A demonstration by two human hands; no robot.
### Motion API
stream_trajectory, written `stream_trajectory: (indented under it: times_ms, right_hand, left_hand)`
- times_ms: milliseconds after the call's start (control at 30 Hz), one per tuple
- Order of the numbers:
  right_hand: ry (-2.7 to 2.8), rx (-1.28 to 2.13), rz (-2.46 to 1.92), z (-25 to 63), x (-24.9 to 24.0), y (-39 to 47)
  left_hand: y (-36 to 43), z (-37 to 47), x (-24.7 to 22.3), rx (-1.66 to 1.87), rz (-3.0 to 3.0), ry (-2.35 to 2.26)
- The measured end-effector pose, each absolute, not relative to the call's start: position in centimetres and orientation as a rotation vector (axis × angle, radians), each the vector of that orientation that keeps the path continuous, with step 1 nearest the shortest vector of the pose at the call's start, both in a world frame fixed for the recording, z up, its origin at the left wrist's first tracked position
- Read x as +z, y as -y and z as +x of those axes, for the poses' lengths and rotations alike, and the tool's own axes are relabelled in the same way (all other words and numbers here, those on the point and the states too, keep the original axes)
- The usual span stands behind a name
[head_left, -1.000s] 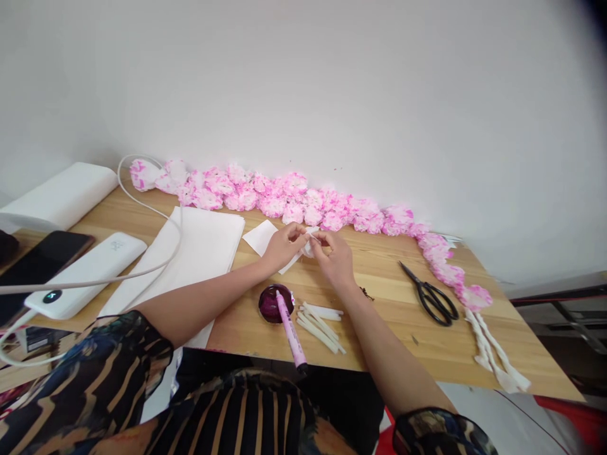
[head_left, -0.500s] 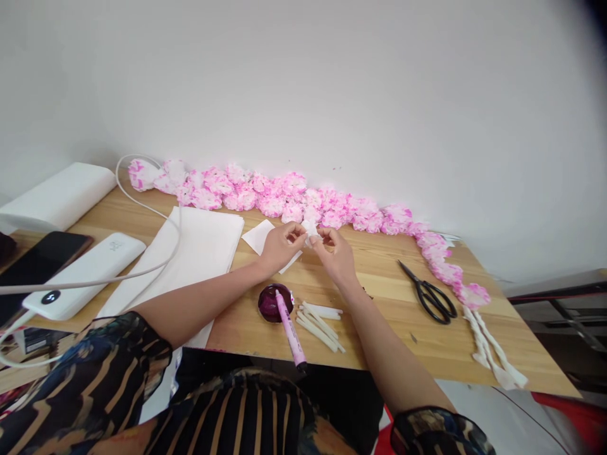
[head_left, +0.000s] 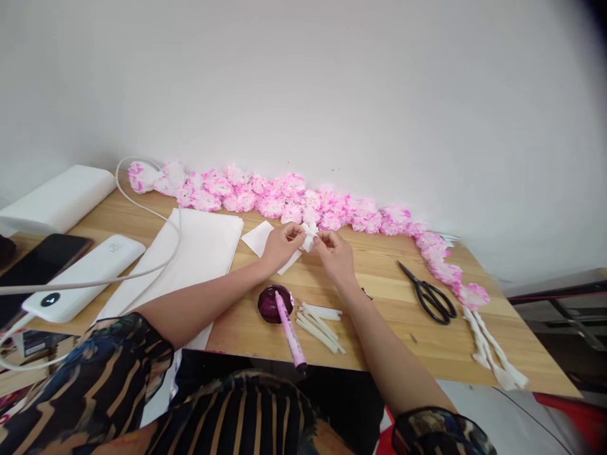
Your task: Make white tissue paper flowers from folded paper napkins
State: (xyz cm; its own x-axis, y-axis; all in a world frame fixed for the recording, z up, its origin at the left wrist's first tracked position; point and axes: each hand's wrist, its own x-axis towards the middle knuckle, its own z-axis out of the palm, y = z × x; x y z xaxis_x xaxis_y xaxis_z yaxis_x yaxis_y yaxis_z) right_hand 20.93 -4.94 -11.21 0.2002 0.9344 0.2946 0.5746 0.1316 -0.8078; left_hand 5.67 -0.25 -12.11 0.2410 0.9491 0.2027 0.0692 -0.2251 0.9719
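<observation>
Between my hands is a small white paper flower [head_left: 310, 236] with ruffled petals. My left hand [head_left: 283, 245] pinches its left edge, and my right hand [head_left: 336, 253] pinches its right edge. White paper pieces [head_left: 258, 236] lie partly under my left hand. Just beyond my fingers runs a long row of pink and white paper flowers [head_left: 270, 205] along the wall. Nearer me, a pink marker [head_left: 290, 332] leans on a small dark purple dish [head_left: 268, 306]. Several thin white sticks [head_left: 321, 327] lie beside it.
Black scissors [head_left: 427, 294] lie to the right, near twisted white paper strips [head_left: 493, 354]. On the left are a stack of white sheets [head_left: 199, 237], a white power bank [head_left: 85, 277] with a cable, a dark phone [head_left: 40, 268] and a white box [head_left: 59, 197].
The white flower's petals look more spread out between my fingers. Both hands stay in nearly the same place.
</observation>
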Motion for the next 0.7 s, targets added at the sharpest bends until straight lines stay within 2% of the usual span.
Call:
stream_trajectory:
  times_ms: [67,300,567,700]
  right_hand:
    - [1.466,0.542,-1.552,20.88,-11.04,4.98]
    - [1.523,0.341,-1.578,20.79,-10.82,5.27]
    - [1.024,0.861,-1.387,20.95,-11.23,4.49]
    - [1.018,0.937,-1.368,21.28,-11.29,4.39]
  left_hand:
    - [0.30,5.58,-12.13,1.136,1.560,-0.998]
    - [0.63,5.63,-12.51,1.102,1.769,-1.013]
    - [0.42,5.48,-12.14,1.134,1.596,-0.961]
    - [0.26,5.21,-12.00,1.126,1.461,-0.923]
